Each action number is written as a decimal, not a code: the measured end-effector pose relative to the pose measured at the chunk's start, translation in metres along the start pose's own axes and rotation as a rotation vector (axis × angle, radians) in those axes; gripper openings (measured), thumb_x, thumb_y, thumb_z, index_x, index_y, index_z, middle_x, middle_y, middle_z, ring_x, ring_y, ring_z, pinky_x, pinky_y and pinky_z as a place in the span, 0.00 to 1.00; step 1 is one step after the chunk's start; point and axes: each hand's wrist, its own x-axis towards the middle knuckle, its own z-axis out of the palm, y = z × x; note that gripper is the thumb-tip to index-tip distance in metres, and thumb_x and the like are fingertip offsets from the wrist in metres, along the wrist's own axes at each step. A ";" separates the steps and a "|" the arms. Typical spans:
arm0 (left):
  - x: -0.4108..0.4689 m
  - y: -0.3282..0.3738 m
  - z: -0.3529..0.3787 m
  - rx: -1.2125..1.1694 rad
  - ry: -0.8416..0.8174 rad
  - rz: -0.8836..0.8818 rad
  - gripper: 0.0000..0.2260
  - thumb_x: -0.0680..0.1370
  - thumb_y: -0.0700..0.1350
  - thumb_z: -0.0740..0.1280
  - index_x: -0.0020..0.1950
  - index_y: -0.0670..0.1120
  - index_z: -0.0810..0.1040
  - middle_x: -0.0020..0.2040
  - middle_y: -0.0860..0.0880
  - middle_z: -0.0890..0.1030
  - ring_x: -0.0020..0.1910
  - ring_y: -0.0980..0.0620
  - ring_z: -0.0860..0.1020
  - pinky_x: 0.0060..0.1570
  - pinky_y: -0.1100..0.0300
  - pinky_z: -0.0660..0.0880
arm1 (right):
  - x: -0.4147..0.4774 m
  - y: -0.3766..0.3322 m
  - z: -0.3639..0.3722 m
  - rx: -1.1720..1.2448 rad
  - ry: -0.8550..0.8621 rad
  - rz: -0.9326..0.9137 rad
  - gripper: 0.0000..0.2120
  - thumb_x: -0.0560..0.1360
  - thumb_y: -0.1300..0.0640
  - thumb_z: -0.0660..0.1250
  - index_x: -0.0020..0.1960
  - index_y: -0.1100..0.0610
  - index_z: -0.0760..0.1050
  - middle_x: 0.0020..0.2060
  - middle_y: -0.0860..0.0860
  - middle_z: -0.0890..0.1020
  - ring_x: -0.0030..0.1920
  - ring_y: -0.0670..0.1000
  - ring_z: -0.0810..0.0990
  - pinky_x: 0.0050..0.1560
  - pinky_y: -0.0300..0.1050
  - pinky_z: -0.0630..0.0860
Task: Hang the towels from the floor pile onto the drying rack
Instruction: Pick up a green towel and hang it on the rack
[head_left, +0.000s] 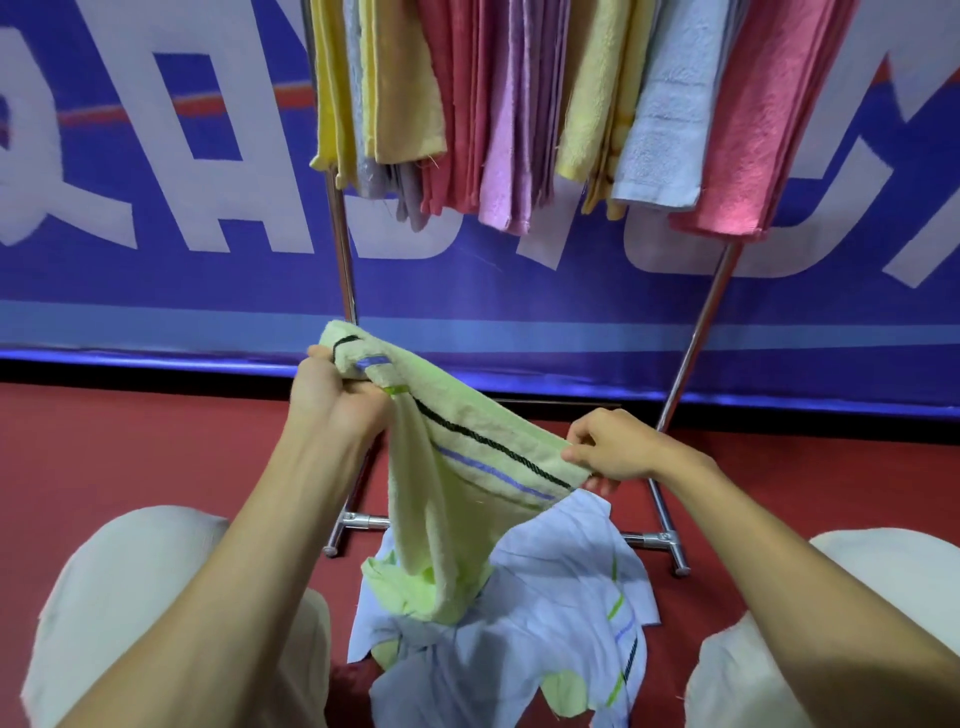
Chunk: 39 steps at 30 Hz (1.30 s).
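Observation:
A light green towel (447, 499) with black and blue stripes is stretched between my two hands above the floor pile. My left hand (332, 395) grips one bunched corner at the upper left. My right hand (613, 447) pinches the other corner, lower and to the right. The towel's bottom end still touches the pile (519, 623), which holds a pale blue towel and some green cloth on the red floor between my knees. The metal drying rack (345, 260) stands just behind, with several yellow, pink, lilac and blue towels (498, 104) hanging on it.
The rack's feet (670, 543) sit on the red floor on both sides of the pile. A blue banner with large white letters (156, 182) covers the wall behind. My knees in light trousers (130, 582) flank the pile.

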 end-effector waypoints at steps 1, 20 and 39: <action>-0.002 -0.002 0.001 -0.020 -0.025 -0.025 0.28 0.84 0.42 0.53 0.22 0.43 0.65 0.20 0.50 0.64 0.16 0.54 0.62 0.17 0.66 0.63 | -0.002 -0.001 -0.001 0.028 -0.015 0.001 0.11 0.80 0.59 0.64 0.39 0.62 0.71 0.30 0.58 0.75 0.26 0.46 0.81 0.27 0.42 0.79; 0.001 -0.053 -0.018 1.318 -0.281 0.206 0.13 0.84 0.43 0.53 0.55 0.48 0.77 0.47 0.54 0.85 0.44 0.57 0.82 0.49 0.61 0.74 | -0.034 -0.042 -0.031 0.265 0.279 -0.305 0.11 0.67 0.70 0.69 0.42 0.55 0.81 0.30 0.50 0.84 0.30 0.45 0.81 0.39 0.36 0.77; 0.007 -0.076 -0.034 1.756 -0.530 0.127 0.17 0.80 0.28 0.53 0.62 0.37 0.77 0.59 0.43 0.81 0.51 0.57 0.80 0.53 0.70 0.75 | -0.037 -0.045 -0.032 0.505 0.312 -0.384 0.11 0.63 0.55 0.81 0.32 0.53 0.78 0.29 0.53 0.80 0.32 0.46 0.75 0.38 0.44 0.71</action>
